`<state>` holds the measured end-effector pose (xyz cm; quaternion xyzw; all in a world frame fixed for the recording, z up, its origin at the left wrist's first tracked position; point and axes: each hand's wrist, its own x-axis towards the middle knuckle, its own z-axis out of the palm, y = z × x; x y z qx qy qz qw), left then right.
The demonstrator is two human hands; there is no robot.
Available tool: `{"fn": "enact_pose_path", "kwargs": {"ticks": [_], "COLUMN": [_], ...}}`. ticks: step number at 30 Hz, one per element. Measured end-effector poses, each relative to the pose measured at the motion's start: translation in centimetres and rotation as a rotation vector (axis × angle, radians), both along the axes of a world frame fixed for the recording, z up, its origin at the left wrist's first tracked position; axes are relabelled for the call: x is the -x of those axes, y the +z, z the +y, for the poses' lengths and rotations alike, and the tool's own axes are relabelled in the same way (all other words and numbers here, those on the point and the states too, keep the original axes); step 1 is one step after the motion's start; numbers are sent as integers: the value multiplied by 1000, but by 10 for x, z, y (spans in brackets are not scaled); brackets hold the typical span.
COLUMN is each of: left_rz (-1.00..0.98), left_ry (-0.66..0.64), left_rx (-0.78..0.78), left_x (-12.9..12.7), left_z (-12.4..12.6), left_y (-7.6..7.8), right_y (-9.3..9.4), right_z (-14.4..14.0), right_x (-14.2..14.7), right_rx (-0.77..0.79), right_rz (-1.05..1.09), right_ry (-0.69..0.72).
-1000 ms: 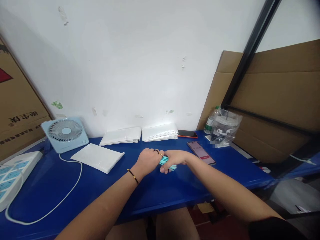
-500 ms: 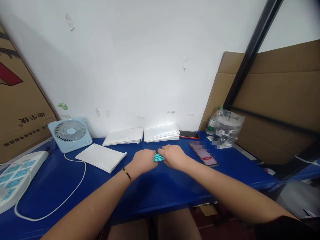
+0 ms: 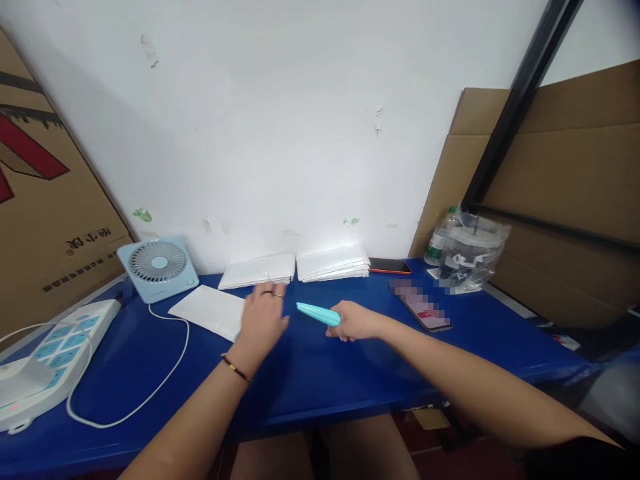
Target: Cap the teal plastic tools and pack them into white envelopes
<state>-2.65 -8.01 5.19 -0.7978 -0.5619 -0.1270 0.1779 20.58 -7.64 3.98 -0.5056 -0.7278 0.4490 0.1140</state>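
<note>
My right hand is closed on one end of a flat turquoise folded strip. Its free end points left and tapers; what kind of thing it is I cannot tell. My left hand is apart from the strip, with fingers reaching forward and the thumb out, holding nothing that I can see. It covers the right end of a flat white packet; whether it touches the packet is unclear. Farther back, against the wall, lie two white packet stacks, a left stack and a right stack.
A light blue fan stands at the left, its white cable looping over the blue table. Left of it lies a power strip. Two phones, a lit phone and an orange-edged phone, lie right, near a bottle and bagged container.
My left hand has let go of the turquoise strip and moved left toward the white packet. My right hand keeps the strip, now showing more of its length. The view has shifted slightly.
</note>
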Motion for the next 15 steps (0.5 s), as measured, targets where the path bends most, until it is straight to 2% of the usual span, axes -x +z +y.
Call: {"fn": "enact_pose_path", "kwargs": {"ticks": [2, 3, 4, 6, 8, 10, 11, 13, 15], "left_rz": [-47, -49, -59, -149, -361, -584, -627, -557, -350], "left_ry": [273, 323, 301, 186, -36, -285, -384, -532, -562], "left_rx": [63, 182, 324, 490, 623, 819, 891, 874, 692], "left_x": [27, 37, 43, 40, 21, 0, -8, -16, -13], "left_z": [2, 3, 3, 1, -5, -10, -10, -5, 9], "left_y": [-8, -13, -18, -28, -33, -31, -26, -15, -8], "right_y": [-1, -1, 0, 2, 4, 8, 11, 17, 24], "right_z": [2, 3, 4, 4, 4, 4, 3, 1, -3], "right_x": [-7, -10, -13, -17, -20, -26, -30, -39, -49], "right_rx": [-27, -31, -33, -40, -75, -136, -173, -231, -277], "right_rz": [-1, 2, 4, -2, -26, -71, -101, -173, -265], "right_ry": [-18, -27, -37, -57, -80, -97, -101, -100, -100]}}
